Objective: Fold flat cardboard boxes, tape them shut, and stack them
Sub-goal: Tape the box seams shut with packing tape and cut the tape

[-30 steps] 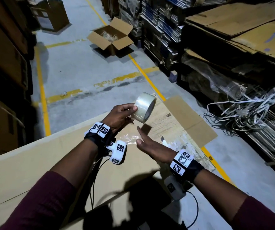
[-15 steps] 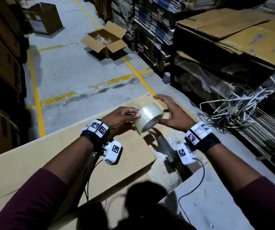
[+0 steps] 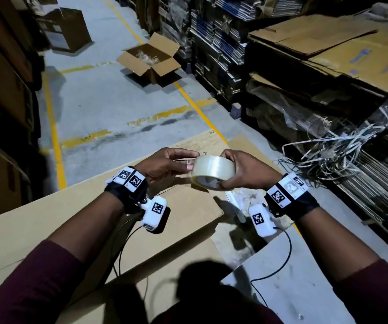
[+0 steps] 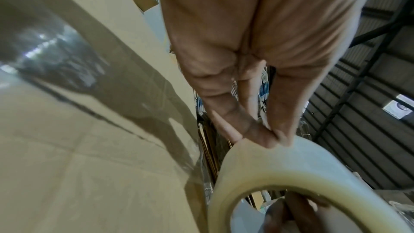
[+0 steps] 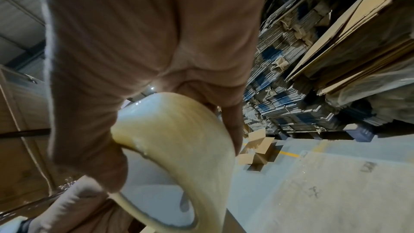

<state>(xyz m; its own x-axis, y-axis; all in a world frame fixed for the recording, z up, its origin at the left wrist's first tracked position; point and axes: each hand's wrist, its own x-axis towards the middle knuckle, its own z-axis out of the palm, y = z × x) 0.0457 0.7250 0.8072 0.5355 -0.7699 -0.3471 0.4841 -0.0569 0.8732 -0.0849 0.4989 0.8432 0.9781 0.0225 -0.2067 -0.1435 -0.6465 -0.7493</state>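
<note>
A roll of clear tape is held in the air between both hands, above a large flat cardboard box. My right hand grips the roll, fingers over its rim and thumb under its core. My left hand pinches at the roll's left edge with thumb and fingertips. In the left wrist view the fingertips touch the roll. In the right wrist view the fingers wrap the roll.
An open cardboard box stands on the grey floor ahead, beside a yellow floor line. Stacks of flat cardboard and loose strapping fill the right side. Brown boxes line the left.
My right hand rose from the cardboard and took hold of the roll's right side. My left hand shifted from holding the roll to pinching at its left edge.
</note>
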